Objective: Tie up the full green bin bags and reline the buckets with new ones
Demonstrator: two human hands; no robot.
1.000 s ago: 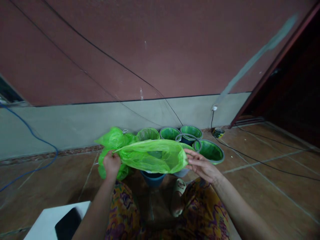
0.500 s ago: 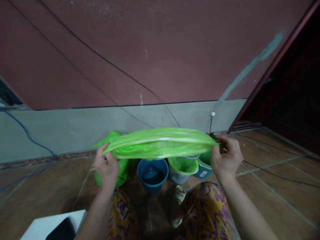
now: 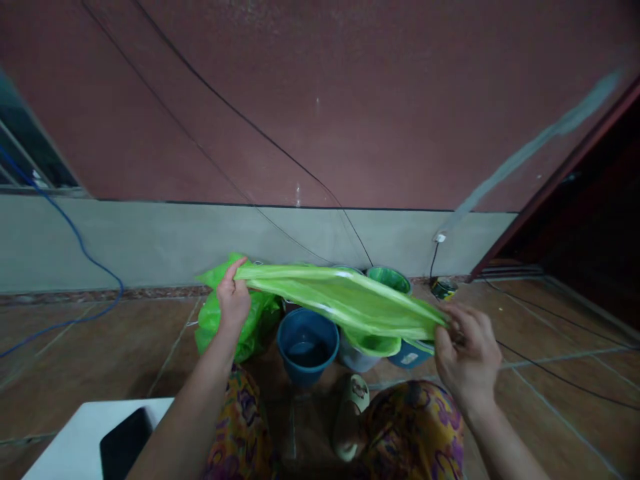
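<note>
Green bag [image 3: 345, 299], L grip [image 3: 233, 301] to R grip [image 3: 469, 353]

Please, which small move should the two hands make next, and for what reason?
Probably lower the green bag toward the blue bucket: the left hand and right hand hold it stretched between them, and that bucket shows no liner, while the pale bucket beside it has a green liner.

There's the green plastic bag [image 3: 343, 298], stretched long and narrow in mid-air, creased, its right end dipping lower!
</note>
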